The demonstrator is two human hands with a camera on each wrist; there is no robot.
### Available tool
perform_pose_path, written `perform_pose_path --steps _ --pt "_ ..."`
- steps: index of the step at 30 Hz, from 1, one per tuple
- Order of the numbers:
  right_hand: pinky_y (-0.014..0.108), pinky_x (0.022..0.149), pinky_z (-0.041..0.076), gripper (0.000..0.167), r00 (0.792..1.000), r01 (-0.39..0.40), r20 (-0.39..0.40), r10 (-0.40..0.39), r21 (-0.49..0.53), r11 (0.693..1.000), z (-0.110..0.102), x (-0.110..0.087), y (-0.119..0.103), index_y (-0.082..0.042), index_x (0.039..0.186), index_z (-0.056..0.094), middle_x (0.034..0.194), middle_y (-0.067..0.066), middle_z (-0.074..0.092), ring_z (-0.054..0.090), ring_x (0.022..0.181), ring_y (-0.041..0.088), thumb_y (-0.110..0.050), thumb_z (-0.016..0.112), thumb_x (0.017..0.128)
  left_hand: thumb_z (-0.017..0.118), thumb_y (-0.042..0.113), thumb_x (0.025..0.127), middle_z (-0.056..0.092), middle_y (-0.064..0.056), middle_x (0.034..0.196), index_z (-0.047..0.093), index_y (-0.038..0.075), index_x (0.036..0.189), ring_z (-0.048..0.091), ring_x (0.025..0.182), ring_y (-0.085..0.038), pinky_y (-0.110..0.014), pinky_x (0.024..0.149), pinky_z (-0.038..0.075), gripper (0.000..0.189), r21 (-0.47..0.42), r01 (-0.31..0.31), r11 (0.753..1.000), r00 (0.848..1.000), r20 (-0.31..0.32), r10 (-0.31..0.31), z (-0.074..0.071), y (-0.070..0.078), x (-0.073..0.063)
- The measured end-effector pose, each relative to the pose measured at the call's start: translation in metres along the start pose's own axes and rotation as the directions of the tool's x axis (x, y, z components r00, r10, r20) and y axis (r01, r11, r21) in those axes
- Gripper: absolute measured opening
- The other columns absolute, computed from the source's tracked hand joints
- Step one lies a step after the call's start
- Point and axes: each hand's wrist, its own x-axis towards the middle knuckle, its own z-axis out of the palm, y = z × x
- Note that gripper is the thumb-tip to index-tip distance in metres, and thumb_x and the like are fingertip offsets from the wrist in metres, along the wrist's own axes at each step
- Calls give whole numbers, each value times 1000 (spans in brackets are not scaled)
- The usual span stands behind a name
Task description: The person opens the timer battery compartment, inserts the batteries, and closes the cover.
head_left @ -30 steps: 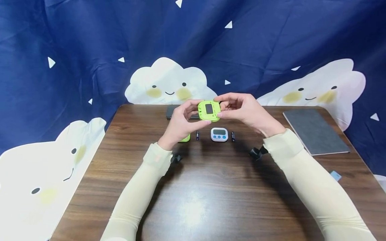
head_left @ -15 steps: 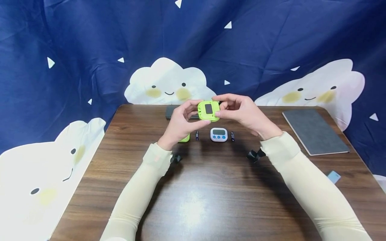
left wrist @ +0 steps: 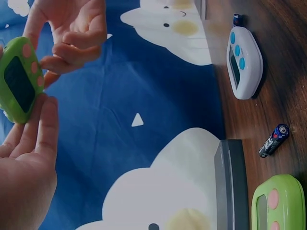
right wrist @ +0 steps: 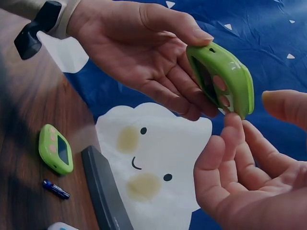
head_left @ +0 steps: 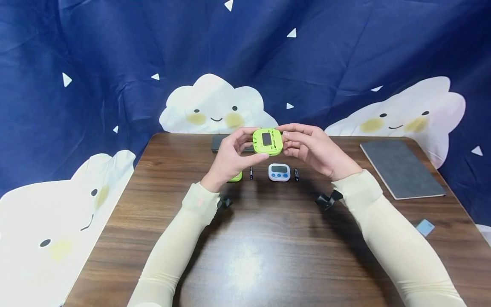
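Well above the surface (head_left: pixel 291 247), left fingers (head_left: pixel 245 131) pinch a green timer (head_left: pixel 267 140) by opposite edges, loose right fingers (right wrist: pixel 232 132) touch its free side, thumb (right wrist: pixel 288 105) apart, with a white timer (head_left: pixel 279 172) and two batteries (head_left: pixel 251 173) beneath them, a dark case (head_left: pixel 218 144) behind.

Desk (head_left: pixel 287 238): in the head view we see one strong white glare at its lower middle, washing out the wood grain; light seems to fall from above.
Sleeves (head_left: pixel 395 238): beside both of them we find soft, dark shadows.
Backdrop (head_left: pixel 307 64): we notice it becomes darker toward the upper right corner.
Wrist views: both look dimmer and duller to us than the head view.
Green device (head_left: pixel 267 141): its small details appear rather soft to us from the head.
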Motion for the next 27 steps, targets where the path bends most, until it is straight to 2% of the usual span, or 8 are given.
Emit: perform_pose_path --steps 6,21,27 --pt "25 87 67 28 999 -18 31 17 33 999 -1 1 4 -11 127 77 116 3 82 77 97 12 1 55 115 90 0 87 75 -19 143 67 2 145 72 124 -16 -36 116 60 62 11 -18 1000 1000 14 18 1 0 0" --pt "23 84 67 21 999 -30 -22 29 -42 999 5 0 -3 -10 126 75 115 2 80 75 92 13 -3 61 113 90 -1 87 74 -21 143 66 1 145 72 125 -15 -33 115 60 63 19 -33 999 999 25 33 1 2 0" --pt "28 90 68 26 999 -47 19 46 60 997 3 1 -1 -11 125 76 115 4 81 78 99 15 -1 55 115 90 -2 87 74 -22 142 66 0 145 72 123 -13 -33 114 61 62 14 -36 999 999 21 36 1 3 0"
